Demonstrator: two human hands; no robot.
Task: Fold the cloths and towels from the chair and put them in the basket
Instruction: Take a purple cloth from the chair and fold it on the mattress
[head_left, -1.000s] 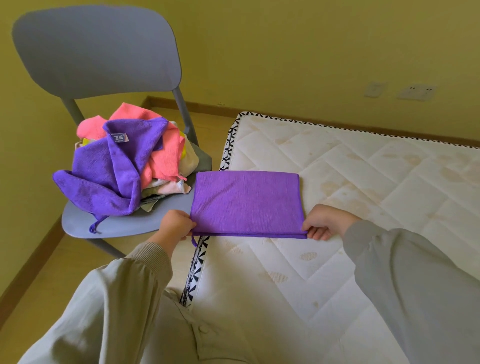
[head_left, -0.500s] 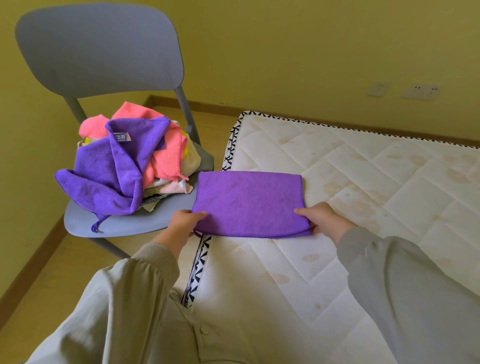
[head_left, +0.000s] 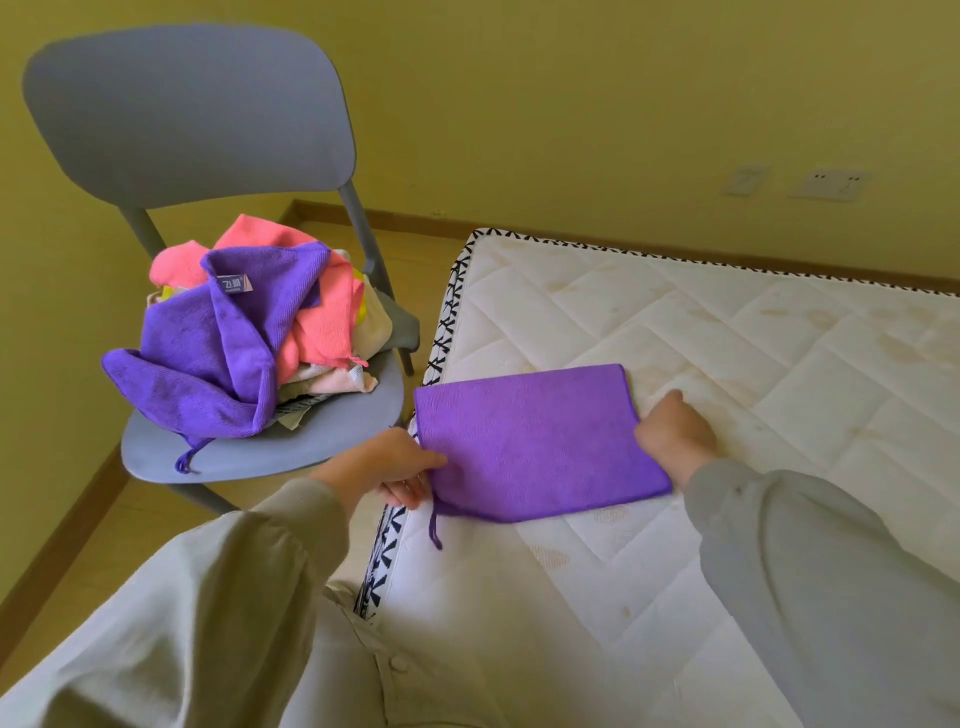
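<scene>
A folded purple cloth (head_left: 535, 441) lies flat at the near left corner of the mattress (head_left: 727, 338). My left hand (head_left: 387, 465) pinches its left edge, thumb on top and fingers underneath. My right hand (head_left: 675, 434) is at the cloth's right edge with its fingers tucked under or against the fabric. A loop of purple cord hangs off the cloth's near left corner. On the grey chair (head_left: 218, 452) to the left sits a heap of cloths (head_left: 249, 332): purple on top, pink, cream and yellow beneath. No basket is in view.
The bare quilted mattress has a black-and-white patterned border (head_left: 441, 332) and stretches away to the right. Yellow walls stand behind, with sockets (head_left: 831, 183) at the upper right. Wooden floor shows around the chair at the left.
Both hands slid from the cloth's near corners up along its side edges. The cloth has turned slightly, with its right end now nearer me.
</scene>
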